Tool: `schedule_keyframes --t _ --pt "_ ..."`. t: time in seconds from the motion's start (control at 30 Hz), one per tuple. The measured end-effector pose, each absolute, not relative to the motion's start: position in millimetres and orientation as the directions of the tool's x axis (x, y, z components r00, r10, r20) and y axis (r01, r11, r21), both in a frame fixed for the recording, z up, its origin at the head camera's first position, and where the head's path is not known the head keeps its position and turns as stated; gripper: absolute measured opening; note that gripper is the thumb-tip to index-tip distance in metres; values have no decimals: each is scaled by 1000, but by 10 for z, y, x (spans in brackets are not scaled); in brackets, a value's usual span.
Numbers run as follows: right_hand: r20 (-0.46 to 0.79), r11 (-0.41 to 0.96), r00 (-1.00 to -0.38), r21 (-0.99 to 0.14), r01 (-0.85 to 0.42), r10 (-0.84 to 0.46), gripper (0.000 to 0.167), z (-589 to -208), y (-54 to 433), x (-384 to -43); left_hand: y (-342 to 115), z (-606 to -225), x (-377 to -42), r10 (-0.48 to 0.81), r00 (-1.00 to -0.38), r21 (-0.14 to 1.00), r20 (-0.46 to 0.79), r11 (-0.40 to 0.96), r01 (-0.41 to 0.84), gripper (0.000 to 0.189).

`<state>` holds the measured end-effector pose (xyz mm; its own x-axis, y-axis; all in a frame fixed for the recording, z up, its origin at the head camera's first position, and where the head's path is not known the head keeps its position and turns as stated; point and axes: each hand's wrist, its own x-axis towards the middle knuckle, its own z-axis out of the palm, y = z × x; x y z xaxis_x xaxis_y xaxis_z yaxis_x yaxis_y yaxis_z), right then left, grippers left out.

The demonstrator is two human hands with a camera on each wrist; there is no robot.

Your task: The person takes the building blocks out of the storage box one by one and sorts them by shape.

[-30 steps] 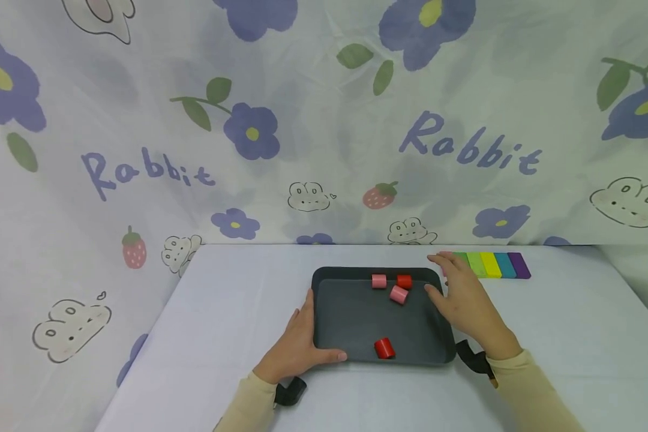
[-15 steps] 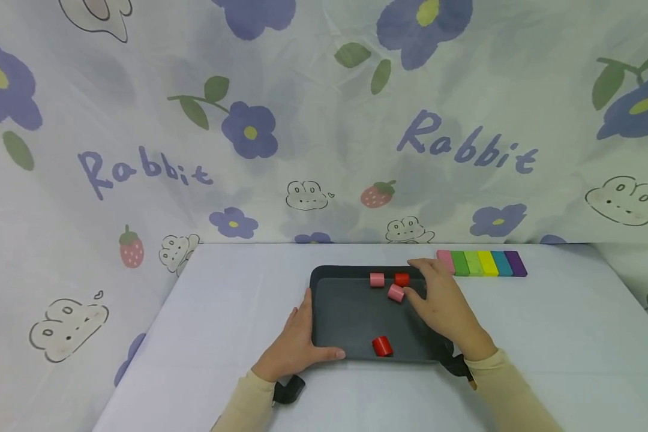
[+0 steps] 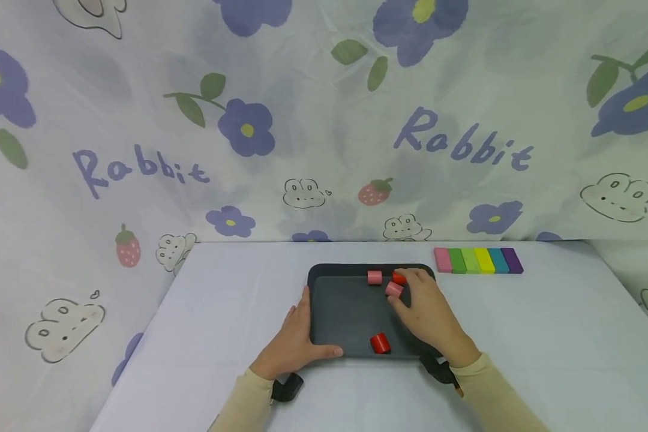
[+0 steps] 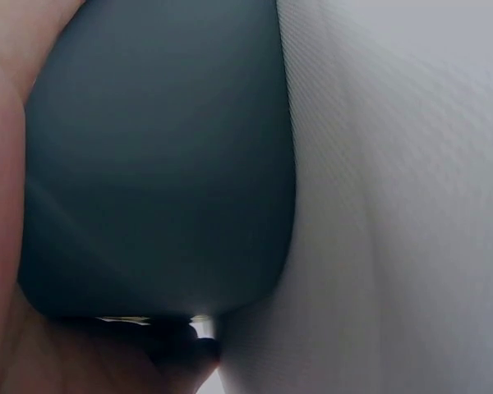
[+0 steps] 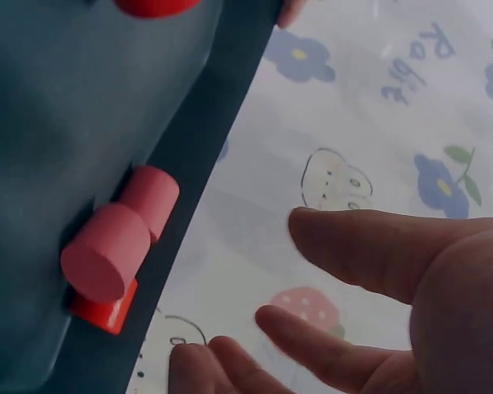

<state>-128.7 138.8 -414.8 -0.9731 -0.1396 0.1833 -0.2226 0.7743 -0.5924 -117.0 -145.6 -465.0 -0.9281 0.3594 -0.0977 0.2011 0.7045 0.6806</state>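
A dark grey rectangular tray point(image 3: 345, 318) lies on the white cloth. My left hand point(image 3: 291, 342) rests against its near left corner, straight fingers along the left side and thumb along the front edge. The tray's dark wall point(image 4: 164, 164) fills much of the left wrist view. My right hand point(image 3: 432, 312) hovers over the tray's right part, thumb and fingers spread around a pink cylinder point(image 5: 103, 254); the right wrist view shows a gap between them. Beside it are another pink cylinder point(image 3: 375, 277) and a partly covered red cylinder point(image 3: 398, 278). One more red cylinder point(image 3: 380, 343) lies near the front edge.
A row of coloured blocks point(image 3: 477, 261), pink through purple, lies behind the tray to the right. A patterned curtain point(image 3: 324, 120) with flowers and rabbits hangs at the back of the table. Black wrist mounts point(image 3: 287, 388) sit under the forearms.
My right hand has moved left from beyond the tray's right edge to the pink and red cylinders, uncovering the pink block in the row. My left hand stays at the corner.
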Motion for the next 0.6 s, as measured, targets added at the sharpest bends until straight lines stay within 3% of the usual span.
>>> schedule_keyframes --t 0.6 --pt "97 797 -963 -543 -263 -252 62 -4266 1280 -1233 -1462 -4650 -1169 356 -928 675 -110 712 193 141"
